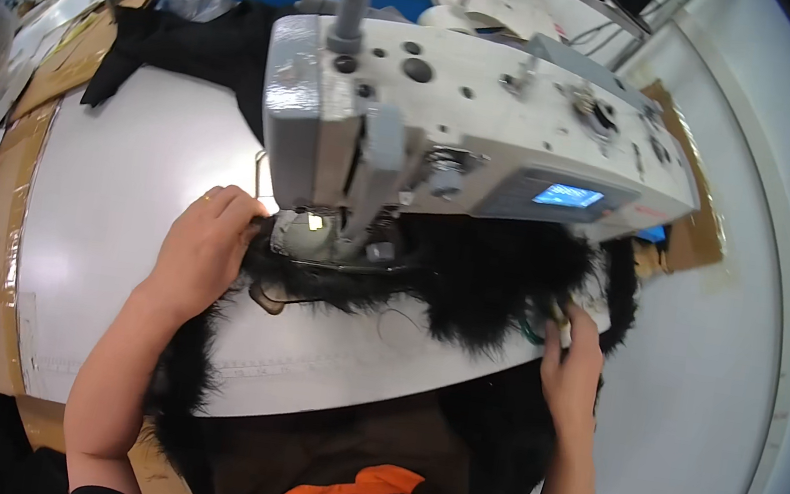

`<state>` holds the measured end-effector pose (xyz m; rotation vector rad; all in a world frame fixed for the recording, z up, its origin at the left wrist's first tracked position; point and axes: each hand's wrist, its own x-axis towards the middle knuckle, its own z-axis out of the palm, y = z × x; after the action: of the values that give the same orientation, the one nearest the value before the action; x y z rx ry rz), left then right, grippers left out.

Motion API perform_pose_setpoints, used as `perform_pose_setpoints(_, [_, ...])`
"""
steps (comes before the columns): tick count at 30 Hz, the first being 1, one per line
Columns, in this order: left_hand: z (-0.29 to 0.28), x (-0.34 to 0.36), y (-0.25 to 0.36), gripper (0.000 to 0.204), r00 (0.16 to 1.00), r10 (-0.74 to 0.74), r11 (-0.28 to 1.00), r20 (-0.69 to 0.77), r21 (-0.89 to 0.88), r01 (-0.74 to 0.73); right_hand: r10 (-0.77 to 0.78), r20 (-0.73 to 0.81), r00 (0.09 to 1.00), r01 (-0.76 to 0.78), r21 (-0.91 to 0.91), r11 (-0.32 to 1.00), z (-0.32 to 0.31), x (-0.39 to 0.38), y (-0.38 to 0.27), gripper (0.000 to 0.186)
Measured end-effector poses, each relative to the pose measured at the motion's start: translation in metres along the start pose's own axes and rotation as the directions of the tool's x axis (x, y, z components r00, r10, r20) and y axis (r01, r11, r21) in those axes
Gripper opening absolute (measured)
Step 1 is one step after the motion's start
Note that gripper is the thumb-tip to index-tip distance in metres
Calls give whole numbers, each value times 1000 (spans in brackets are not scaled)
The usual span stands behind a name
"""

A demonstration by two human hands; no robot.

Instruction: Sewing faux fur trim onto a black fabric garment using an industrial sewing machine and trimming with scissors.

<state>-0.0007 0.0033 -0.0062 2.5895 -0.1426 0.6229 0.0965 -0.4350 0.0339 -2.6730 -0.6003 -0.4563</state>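
Head view — sewing in hand, as I read it. The black furry fabric (471, 278) lies across the white desk (118, 208) and runs under the head of the grey-white sewing machine (453, 124), with its near end hanging off the desk edge toward the lap.

Left hand (205, 246): fingers curled down on the fur just left of the presser foot (316, 236), pressing it flat; a closed grip on the fabric, knuckles up. Right hand (573, 358): at the near desk edge to the right, fingers pinched on the fur's edge, holding it taut. The needle itself is hidden behind the machine's head; I cannot tell whether it is down.

Judgement: mid-seam, both hands guiding. The next move calls for feeding the fur evenly toward the foot — left hand keeping clear of the needle, right hand keeping the pile from bunching.

Beyond the machine: a heap of dark cloth (191, 47).
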Motion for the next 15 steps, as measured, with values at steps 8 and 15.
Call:
perform_pose_setpoints(8, [3, -3, -3, 10, 991, -128, 976, 34, -171, 132, -33, 355, 934, 71, -96, 993, -14, 22, 36, 59])
perform_pose_setpoints(15, [-10, -12, -13, 14, 990, -137, 966, 34, -217, 141, 207, 517, 830, -256, 23, 966, -71, -57, 4, 63])
